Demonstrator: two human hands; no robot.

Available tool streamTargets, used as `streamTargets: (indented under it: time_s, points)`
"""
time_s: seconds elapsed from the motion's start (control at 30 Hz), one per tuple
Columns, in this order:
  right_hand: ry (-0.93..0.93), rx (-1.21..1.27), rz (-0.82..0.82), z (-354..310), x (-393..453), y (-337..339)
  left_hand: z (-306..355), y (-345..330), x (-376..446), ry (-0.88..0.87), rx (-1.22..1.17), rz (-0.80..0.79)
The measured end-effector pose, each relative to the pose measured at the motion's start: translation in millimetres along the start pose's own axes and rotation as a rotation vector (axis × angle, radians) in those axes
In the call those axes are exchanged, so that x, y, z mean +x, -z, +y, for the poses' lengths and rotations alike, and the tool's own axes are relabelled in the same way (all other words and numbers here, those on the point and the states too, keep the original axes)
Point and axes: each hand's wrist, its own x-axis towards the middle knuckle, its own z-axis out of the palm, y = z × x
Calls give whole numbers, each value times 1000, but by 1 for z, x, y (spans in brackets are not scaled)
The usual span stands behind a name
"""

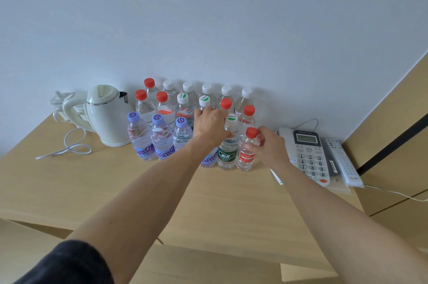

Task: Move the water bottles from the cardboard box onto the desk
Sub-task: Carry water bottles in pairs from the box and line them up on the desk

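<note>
Several water bottles stand in rows on the wooden desk (231, 202) against the wall. My left hand (209, 127) grips the top of a purple-labelled bottle (207, 160) in the front row; its cap is hidden under my palm. My right hand (266, 146) holds a red-capped, red-labelled bottle (247, 156) by its shoulder at the row's right end. Between them stands a green-labelled bottle (228, 154). Three purple-capped bottles (159, 137) stand to the left. The cardboard box (208, 267) shows only its flaps at the bottom edge.
A cream electric kettle (106, 117) with a loose white cord (69, 147) stands left of the bottles. A desk phone (308, 156) and a remote control (345, 165) lie to the right. A wooden panel (393, 121) closes off the right side.
</note>
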Motion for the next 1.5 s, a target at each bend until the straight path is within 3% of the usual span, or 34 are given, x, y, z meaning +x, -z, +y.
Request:
streamTargets:
  time_s: [0.67,0.8,0.9,1.07,1.5]
  points:
    - [-52,-74,-72,-6,-4,4,-3,0,-2,-30,21,-51]
    - [-50,-73,-99,-8,-5,10,-13,8,-5,-83,-54,0]
    - [-60,-68,-98,-9,-6,12,-32,17,-7,-130,60,41]
    - [-95,-52,-96,-9,-8,7,-55,14,-16,-103,231,-20]
    - [-169,-16,-104,-5,-5,4,-54,-10,-6,-50,110,48]
